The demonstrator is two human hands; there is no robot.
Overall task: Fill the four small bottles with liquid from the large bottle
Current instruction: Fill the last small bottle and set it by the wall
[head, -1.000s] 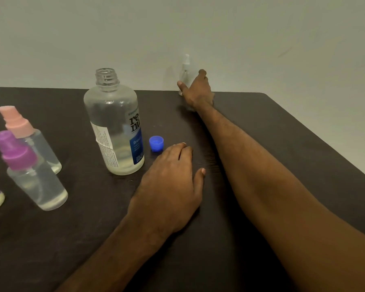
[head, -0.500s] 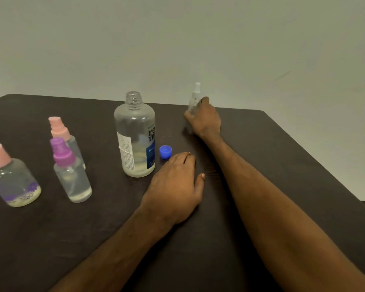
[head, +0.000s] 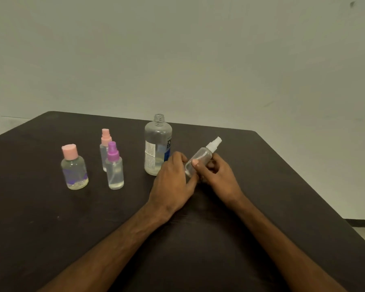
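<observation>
- The dark, matt table [head: 282, 186] is carrying everything; all bottles are standing in its far half.
- The large clear plastic bottle with the blue and white label [head: 158, 144] is standing upright with its neck uncapped, just behind the left hand, with some liquid low inside.
- The left hand [head: 173, 182] is lying with its back up and its fingers curled, next to the lower end of the held bottle. I cannot tell if it is gripping it or only touching it.
- The right hand [head: 219, 175] is gripping the small clear spray bottle with the white pump top [head: 202, 157], with fingers curled behind and the thumb across its body.
- This small bottle is being held above the table, between both hands. Its long axis is tilting: the white top is pointing up and to the right, away from the person, and the base down towards the left hand. It is looking empty.
- The round small bottle with the flat pink cap [head: 74, 169], the purple-topped spray bottle [head: 114, 171] and the pink-topped spray bottle [head: 103, 153] are standing capped at the left with liquid inside.
- In my judgement the fourth bottle is being prepared. The next move is needing one hand steadying the body while the other is unscrewing the pump top, before pouring.
</observation>
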